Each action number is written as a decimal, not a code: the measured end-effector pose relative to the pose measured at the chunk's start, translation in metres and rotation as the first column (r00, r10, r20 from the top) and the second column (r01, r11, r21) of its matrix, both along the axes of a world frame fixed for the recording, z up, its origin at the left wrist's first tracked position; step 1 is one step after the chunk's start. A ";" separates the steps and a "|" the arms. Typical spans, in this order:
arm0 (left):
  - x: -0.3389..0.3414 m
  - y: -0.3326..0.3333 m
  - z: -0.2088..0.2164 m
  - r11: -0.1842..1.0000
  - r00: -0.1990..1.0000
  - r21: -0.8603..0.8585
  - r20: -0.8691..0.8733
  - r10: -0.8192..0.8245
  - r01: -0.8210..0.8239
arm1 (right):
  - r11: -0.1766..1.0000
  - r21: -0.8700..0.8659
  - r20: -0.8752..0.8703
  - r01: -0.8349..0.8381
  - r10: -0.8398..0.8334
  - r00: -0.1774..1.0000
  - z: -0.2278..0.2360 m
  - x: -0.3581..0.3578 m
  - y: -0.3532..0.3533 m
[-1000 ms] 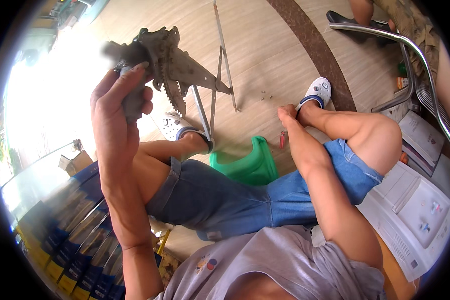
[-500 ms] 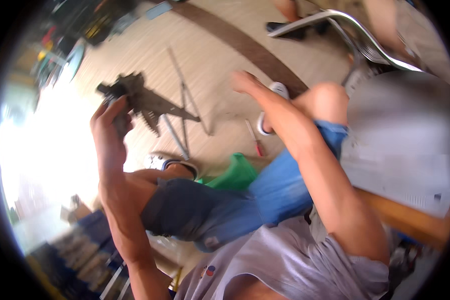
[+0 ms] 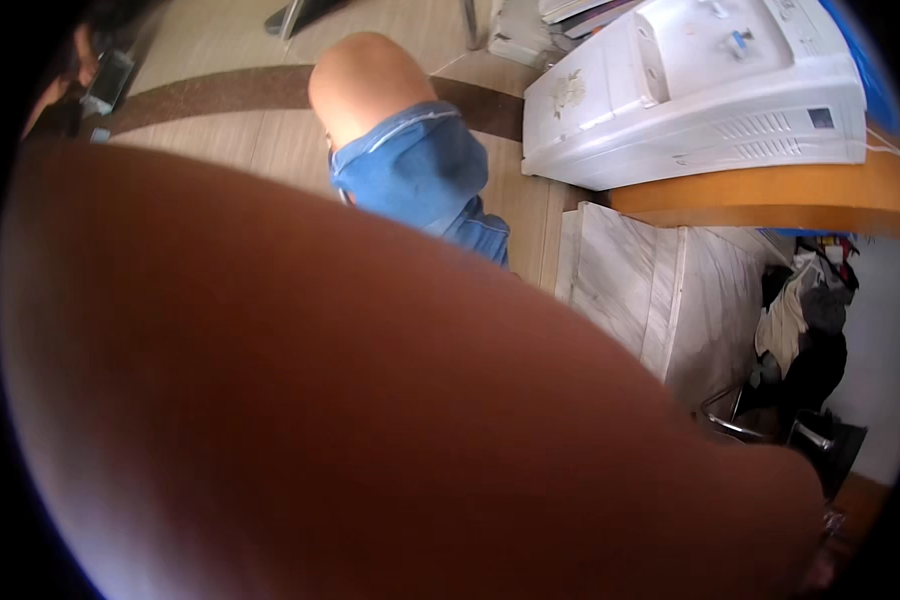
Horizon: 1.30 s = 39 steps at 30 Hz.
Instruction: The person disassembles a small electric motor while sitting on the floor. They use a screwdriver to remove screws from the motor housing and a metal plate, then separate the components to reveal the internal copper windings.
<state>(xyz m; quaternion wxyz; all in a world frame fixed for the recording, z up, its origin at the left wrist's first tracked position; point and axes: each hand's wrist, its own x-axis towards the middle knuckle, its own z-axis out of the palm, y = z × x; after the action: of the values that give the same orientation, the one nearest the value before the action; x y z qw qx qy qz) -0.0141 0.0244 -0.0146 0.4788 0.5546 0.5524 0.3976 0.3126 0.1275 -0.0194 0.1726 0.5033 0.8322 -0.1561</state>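
One of my bare arms (image 3: 370,400), dark and blurred, fills the lower left and middle of the view, very close. I cannot make out which arm it is. Neither of my hands shows clearly, and whatever they hold is hidden. Past the arm, my bent knee (image 3: 368,85) and the blue denim shorts (image 3: 410,165) show above the floor. The toothed dark metal part seen earlier is out of sight.
A white appliance like a water dispenser (image 3: 590,140), with a blue tap, lies on an orange wooden ledge (image 3: 730,195). Below it stands a marble-faced block (image 3: 620,265). Dark and beige cloth (image 3: 805,320) hangs at right. Another person's hand (image 3: 83,62) is at upper left.
The view has swung to the right. An arm now covers much of it. My left hand with the toothed metal part, my right hand, the red screwdriver and the green object have left sight.
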 end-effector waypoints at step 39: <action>-0.057 -0.045 0.093 0.973 0.916 -0.113 0.329 0.230 -0.203 | 0.960 0.233 -0.742 -0.155 0.278 0.610 -0.024 -0.207 -0.047</action>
<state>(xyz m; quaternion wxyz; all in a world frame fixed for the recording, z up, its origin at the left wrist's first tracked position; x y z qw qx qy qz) -0.0707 -0.0203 0.0783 0.5407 0.3943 0.5341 0.5166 0.1052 0.0807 -0.0435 -0.2167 0.2957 0.8897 -0.2721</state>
